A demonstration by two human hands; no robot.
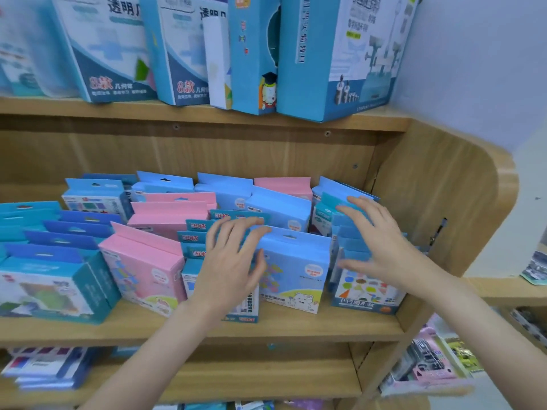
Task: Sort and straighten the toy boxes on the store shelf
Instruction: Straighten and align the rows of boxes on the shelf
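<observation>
Head view shows the light blue bear box standing at the front of the middle shelf, tilted a touch, with the left hand spread against its left side, fingers over the top flap and thumb on its face, loosely grasping it. Just right of it sits the shapes box, and the right hand lies open and flat across the tops of the blue boxes stacked behind it, gripping nothing. Left of the hands stands a pink box, then the teal boxes in a row. Above, tall blue cartons line the upper shelf.
</observation>
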